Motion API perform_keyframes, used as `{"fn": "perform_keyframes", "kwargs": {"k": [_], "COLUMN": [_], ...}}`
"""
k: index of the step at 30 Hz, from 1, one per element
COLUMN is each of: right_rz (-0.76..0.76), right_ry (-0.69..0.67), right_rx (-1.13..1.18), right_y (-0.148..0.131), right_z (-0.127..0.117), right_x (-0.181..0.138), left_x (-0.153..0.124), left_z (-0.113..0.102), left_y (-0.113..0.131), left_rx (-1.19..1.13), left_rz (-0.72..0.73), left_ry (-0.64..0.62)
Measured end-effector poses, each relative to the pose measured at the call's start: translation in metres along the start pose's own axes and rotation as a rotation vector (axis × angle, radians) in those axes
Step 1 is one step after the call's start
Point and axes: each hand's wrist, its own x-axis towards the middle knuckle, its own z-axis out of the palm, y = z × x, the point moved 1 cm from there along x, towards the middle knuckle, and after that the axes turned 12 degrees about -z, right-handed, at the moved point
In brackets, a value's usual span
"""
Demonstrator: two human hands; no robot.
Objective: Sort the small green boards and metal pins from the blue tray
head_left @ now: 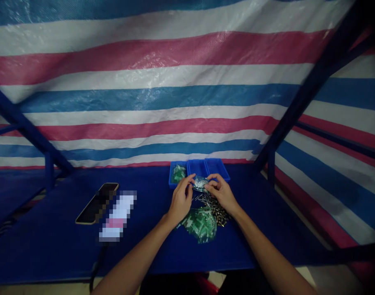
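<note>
A small clear plastic bag [200,184] with pale, shiny contents is held up between my hands, just in front of the blue trays. My right hand [223,196] pinches its right side between thumb and fingers. At the left edge, my left hand [181,200] has its fingers curled closed on the bag. Under my hands lies a heap of small slender metal pieces [219,213], some silver and some brass-dark; their exact kind is too small to tell. Nearer to me is a pile of green-and-clear plastic bags [202,225].
Three joined blue trays [216,167] stand at the back; the left one holds green-and-clear bags [178,173]. A phone [96,205] and a blurred-out bright object [118,217] lie left on the blue table [144,246]. Blue frame bars [285,119] and striped sheeting surround it.
</note>
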Motion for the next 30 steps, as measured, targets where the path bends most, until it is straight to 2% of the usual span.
{"fn": "perform_keyframes", "kwargs": {"k": [12, 16, 20, 23, 30], "right_rz": [-0.017, -0.045, 0.006, 0.024, 0.019], "right_ry": [-0.004, 0.001, -0.007, -0.013, -0.044], "right_rx": [-0.093, -0.172, -0.131, -0.051, -0.018], "right_y": [-0.003, 0.001, 0.003, 0.0, -0.004], "right_z": [-0.005, -0.004, -0.003, -0.002, -0.001], "right_x": [0.0, -0.001, -0.001, -0.001, 0.0], "left_x": [0.001, 0.001, 0.0, -0.001, -0.002], "left_z": [-0.002, 0.001, 0.003, 0.002, -0.004], "left_y": [0.003, -0.001, -0.005, -0.003, 0.007], "left_rx": [0.024, -0.015, -0.108, -0.075, 0.085], "left_rz": [-0.039, -0.131, -0.198, -0.152, 0.079], "left_ry": [0.005, -0.021, -0.05, -0.029, 0.013]}}
